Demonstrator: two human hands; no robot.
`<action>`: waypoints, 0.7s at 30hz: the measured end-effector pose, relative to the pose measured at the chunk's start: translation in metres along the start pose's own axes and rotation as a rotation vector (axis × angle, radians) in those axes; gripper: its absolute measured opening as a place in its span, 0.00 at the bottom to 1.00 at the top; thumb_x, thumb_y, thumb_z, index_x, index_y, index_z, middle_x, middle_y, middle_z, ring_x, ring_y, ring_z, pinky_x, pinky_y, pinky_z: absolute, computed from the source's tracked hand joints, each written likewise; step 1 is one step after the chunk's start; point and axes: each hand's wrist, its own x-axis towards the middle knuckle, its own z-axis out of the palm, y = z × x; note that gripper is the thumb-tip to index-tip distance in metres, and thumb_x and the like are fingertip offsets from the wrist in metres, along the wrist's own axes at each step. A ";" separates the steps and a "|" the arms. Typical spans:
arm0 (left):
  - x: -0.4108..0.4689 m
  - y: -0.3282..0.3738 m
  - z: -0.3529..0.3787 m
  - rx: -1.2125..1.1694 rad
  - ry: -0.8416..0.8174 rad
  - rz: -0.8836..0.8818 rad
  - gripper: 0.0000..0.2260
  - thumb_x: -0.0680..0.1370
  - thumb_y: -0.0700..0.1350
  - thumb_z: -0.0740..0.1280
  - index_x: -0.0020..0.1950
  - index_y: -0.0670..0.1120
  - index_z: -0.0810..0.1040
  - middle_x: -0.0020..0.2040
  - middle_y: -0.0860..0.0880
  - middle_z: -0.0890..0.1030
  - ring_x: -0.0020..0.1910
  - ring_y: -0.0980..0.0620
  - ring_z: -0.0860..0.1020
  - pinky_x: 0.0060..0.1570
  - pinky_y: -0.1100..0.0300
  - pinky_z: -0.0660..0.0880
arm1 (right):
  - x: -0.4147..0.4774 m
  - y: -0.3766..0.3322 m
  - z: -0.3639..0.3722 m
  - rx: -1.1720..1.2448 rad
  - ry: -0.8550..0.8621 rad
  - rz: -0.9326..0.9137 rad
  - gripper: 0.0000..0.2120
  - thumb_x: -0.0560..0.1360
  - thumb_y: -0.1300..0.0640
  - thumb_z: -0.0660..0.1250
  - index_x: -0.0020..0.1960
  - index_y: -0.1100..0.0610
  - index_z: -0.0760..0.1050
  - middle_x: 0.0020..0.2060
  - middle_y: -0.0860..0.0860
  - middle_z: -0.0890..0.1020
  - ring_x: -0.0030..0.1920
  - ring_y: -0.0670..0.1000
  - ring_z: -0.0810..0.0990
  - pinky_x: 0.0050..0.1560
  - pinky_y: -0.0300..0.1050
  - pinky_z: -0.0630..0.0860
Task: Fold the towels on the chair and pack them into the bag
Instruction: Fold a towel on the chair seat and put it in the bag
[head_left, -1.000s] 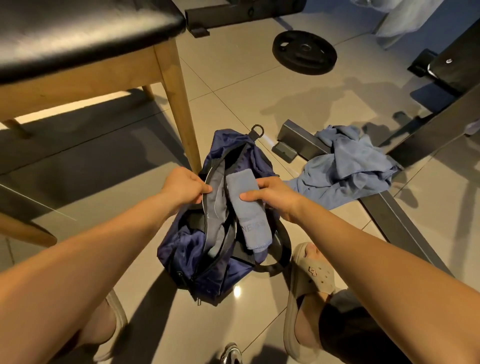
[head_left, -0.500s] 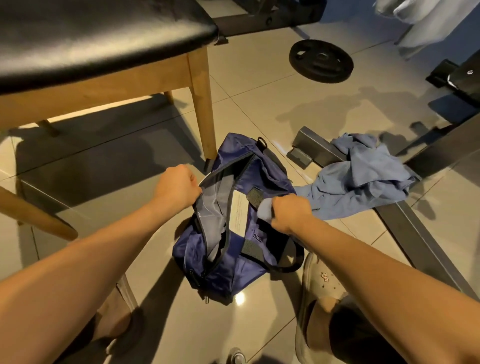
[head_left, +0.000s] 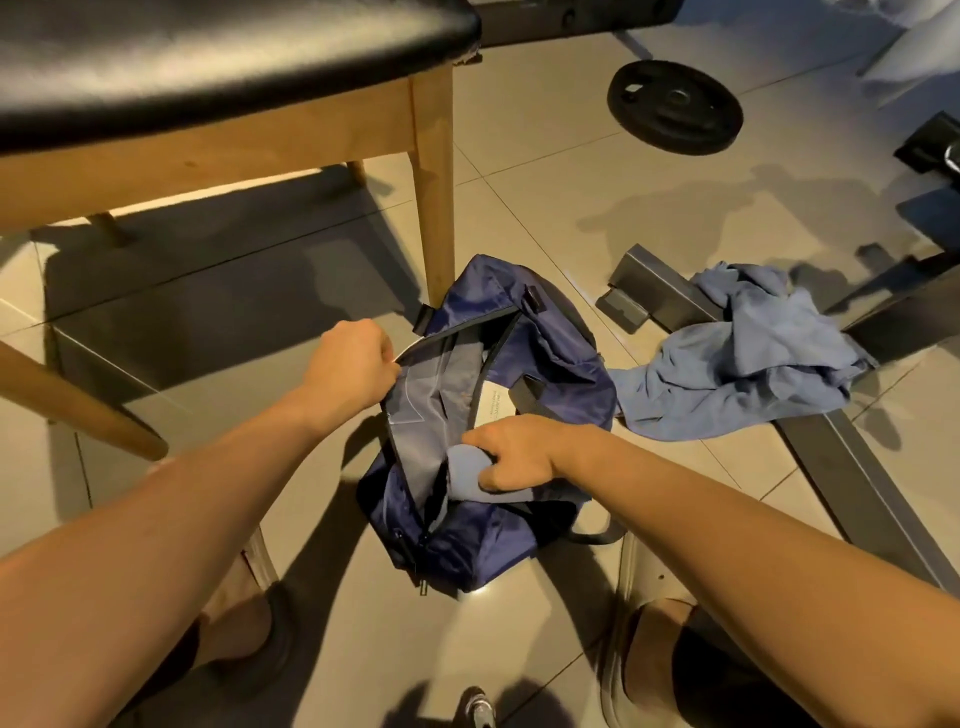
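Towel (head_left: 464, 469) now deeper inside bag (head_left: 558, 358)

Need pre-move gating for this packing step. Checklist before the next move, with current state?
1. Mouth of bag held open by left hand: ok.
2. folded towel in the mouth, gripped by right hand: ok.
3. Towel fully seated inside: cannot tell.
4. blue cloth beside the bag folded: not ok, crumpled.
5. chair seat free of towels: cannot tell, only part in view.

Dim warm light, hard shadows
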 end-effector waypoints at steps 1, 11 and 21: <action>-0.001 -0.001 0.001 -0.007 -0.005 0.014 0.08 0.76 0.42 0.74 0.37 0.45 0.83 0.36 0.45 0.82 0.40 0.43 0.80 0.40 0.56 0.72 | -0.001 0.002 0.003 -0.016 -0.012 0.015 0.18 0.72 0.46 0.62 0.59 0.53 0.73 0.53 0.54 0.81 0.50 0.59 0.78 0.49 0.53 0.76; -0.002 -0.031 0.013 0.076 0.112 0.044 0.07 0.76 0.41 0.70 0.38 0.43 0.81 0.35 0.42 0.81 0.38 0.38 0.78 0.40 0.54 0.71 | -0.027 0.036 0.034 -0.150 -0.157 0.370 0.23 0.79 0.42 0.61 0.69 0.52 0.69 0.65 0.57 0.79 0.60 0.60 0.77 0.56 0.52 0.73; -0.027 0.007 0.040 0.113 0.262 0.771 0.12 0.76 0.48 0.69 0.57 0.44 0.78 0.52 0.44 0.77 0.53 0.41 0.74 0.53 0.47 0.71 | -0.027 0.034 0.016 0.340 0.175 0.341 0.05 0.78 0.52 0.66 0.48 0.46 0.69 0.44 0.52 0.77 0.47 0.58 0.76 0.44 0.49 0.71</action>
